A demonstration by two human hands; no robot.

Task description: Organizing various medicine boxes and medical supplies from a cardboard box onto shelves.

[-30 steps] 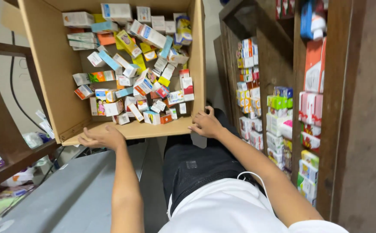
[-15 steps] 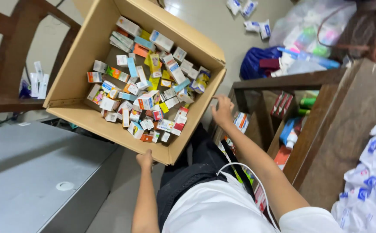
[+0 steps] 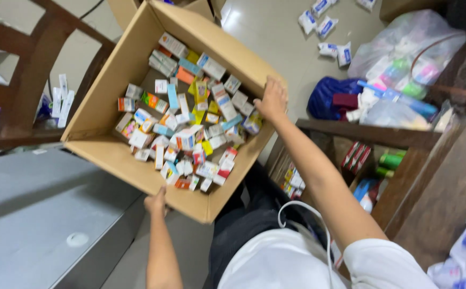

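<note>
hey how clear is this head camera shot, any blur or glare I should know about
Head view: motion blur softens the small packets in the cardboard box, so their print is unreadable; the left hand and right hand gripping the box edges look smeared too; a bright glare patch sits on the floor tiles; the lower right corner is soft and dim.

Evenly bright indoor light from above; pale glare on the floor (image 3: 275,32) at the top; soft shadow inside the cardboard box (image 3: 136,69); motion blur over the small packets (image 3: 190,134); smeared, out-of-focus edges, worst at right; slight wide-angle stretch.
</note>
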